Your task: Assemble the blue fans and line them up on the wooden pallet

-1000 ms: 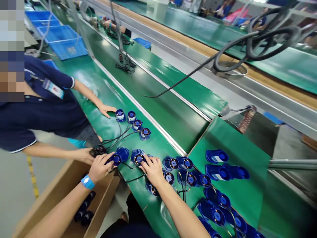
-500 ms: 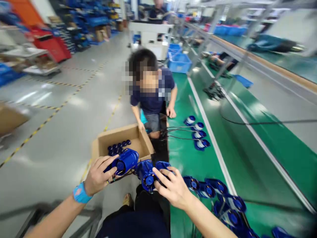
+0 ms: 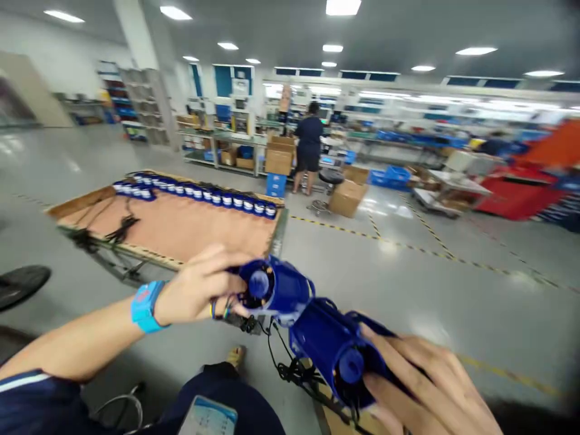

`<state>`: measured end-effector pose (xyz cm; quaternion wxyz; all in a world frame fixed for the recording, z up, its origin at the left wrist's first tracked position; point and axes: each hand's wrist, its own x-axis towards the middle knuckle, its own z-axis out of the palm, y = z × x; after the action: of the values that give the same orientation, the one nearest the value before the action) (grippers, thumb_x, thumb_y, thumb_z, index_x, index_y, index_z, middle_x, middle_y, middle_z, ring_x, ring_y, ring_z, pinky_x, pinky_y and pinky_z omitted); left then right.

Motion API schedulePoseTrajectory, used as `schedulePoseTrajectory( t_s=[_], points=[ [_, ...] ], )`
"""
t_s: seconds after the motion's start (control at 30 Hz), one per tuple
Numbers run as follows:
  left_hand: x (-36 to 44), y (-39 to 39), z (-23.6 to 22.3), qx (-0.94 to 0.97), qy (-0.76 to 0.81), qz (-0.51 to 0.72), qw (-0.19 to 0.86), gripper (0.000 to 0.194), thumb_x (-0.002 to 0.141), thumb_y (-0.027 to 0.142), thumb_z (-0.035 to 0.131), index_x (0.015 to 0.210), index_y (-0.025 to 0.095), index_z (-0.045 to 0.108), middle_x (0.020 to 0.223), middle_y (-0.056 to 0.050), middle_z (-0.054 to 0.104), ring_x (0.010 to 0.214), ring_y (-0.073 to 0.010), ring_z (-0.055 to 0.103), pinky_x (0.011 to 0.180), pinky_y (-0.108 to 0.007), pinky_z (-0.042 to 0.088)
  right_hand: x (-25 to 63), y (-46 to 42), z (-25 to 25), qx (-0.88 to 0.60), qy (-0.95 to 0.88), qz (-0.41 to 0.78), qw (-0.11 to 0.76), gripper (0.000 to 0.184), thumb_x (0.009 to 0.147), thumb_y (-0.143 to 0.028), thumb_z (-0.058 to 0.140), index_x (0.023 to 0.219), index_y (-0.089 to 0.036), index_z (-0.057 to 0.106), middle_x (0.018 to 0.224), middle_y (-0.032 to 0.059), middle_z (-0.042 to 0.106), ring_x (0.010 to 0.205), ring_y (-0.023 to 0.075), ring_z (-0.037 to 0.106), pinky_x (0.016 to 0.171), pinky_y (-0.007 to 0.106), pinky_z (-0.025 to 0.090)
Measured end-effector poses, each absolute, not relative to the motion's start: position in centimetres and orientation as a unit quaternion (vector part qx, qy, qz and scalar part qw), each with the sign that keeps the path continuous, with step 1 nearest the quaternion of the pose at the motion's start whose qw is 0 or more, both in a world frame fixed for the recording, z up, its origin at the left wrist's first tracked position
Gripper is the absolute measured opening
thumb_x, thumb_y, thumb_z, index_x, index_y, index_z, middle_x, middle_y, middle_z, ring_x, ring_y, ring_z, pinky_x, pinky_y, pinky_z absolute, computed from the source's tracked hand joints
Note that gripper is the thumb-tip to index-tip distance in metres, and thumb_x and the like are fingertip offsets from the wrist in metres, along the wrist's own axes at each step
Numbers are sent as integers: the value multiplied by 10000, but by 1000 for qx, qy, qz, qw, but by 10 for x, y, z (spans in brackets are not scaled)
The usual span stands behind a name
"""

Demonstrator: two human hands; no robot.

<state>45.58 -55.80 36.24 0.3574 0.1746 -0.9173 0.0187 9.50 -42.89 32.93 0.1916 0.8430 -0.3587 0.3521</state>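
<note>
My left hand [image 3: 203, 287], with a light-blue band on its wrist, is closed around a blue cylindrical motor housing [image 3: 292, 289] whose open end faces me, showing a round blue hub inside. At lower right, my right hand [image 3: 426, 380] grips another blue motor housing [image 3: 319, 332], tilted, with part of a further blue piece behind it. The two housings touch or nearly touch at mid-frame. Black cables [image 3: 296, 371] with plugs dangle below them. Motion blurs my right fingers somewhat.
Ahead on the left stands a wood-rimmed table [image 3: 194, 220] carrying rows of blue-and-white units [image 3: 217, 196] and black cables. A person [image 3: 309, 145] stands with back turned near cardboard boxes [image 3: 348, 196] and a stool [image 3: 330, 176]. A phone [image 3: 208, 417] lies on my lap.
My view has swung left, away from the green bench, seated co-worker and carton toward the wood-rimmed table. Both hands have carried the blue housings along.
</note>
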Motion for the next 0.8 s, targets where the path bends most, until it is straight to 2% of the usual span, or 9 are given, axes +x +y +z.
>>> schedulePoseTrajectory(
  t_s=[0.17,0.27,0.37,0.47,0.6,0.8],
  points=[
    [595,-586,396,338,-847,143,384,350,936,546,550,891,204,614,1152,-83,690,1027,-203,648,889,-363,529,217,-557,388,879,-239,373,178,170,1011,-390,535,1023,-291,672,1210,65,720,960,222,658,829,398,490],
    [674,-630,405,405,-811,186,380,397,936,581,534,944,190,599,1121,-64,693,957,-159,625,860,-303,501,289,-638,402,874,-217,389,194,216,1007,-441,538,1016,-262,657,1076,55,741,943,214,655,833,366,481],
    [756,-688,409,460,-785,226,348,526,938,666,447,1002,165,595,1058,-53,685,882,-128,570,819,-264,477,364,-719,402,860,-230,409,202,256,989,-484,548,1007,-248,646,1023,55,731,918,232,650,814,357,478],
    [838,-754,408,473,-783,261,308,589,935,699,398,1019,153,604,1000,-48,668,876,-141,551,808,-270,469,442,-792,394,851,-249,423,188,262,988,-486,541,1020,-243,632,1003,52,720,884,231,638,784,338,467],
    [925,-853,389,426,-816,256,296,501,948,650,428,979,185,611,1078,-80,684,969,-198,593,856,-320,473,539,-878,370,851,-270,426,143,237,997,-447,532,1037,-232,624,1010,60,713,896,228,624,806,333,449],
    [1007,-1004,315,343,-895,173,226,323,965,490,500,926,195,626,1169,-119,686,1031,-239,613,900,-375,458,641,-997,301,872,-319,362,80,225,997,-439,557,1022,-228,630,1043,59,725,892,212,606,809,318,401]
  ],
)
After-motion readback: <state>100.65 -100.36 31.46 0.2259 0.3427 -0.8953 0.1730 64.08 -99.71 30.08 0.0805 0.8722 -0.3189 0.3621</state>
